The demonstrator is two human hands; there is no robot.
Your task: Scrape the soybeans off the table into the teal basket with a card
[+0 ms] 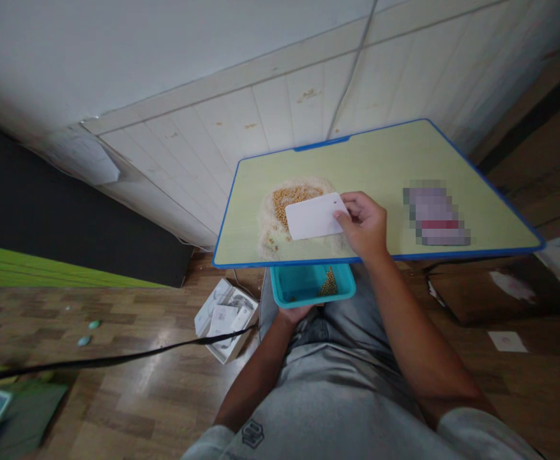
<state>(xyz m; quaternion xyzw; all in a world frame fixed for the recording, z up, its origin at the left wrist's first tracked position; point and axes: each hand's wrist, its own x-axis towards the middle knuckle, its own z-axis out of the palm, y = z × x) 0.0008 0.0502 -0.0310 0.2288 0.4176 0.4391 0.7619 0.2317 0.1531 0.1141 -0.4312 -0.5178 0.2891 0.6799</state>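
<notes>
Cupping the teal tub [303, 287] from below with the left hand [295, 313], just under the counter [380, 258] edge; only a few soybeans [328, 281] inside. Pinching a white scraper card [314, 216] in the right hand [366, 225], set against the bean pile [293, 195] and white grains [266, 227], mostly uncollected on the counter.

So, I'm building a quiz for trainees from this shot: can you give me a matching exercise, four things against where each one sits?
Things:
1. white card
2. teal tray
3. yellow grains
4. white box

Places:
A. on the floor, beside the person's leg
B. heaped on the table
C. held by the left hand just below the table's near edge
D. pinched in the right hand, lying over the heap

Pairs: 1-D, 2-C, 3-B, 4-A
</notes>
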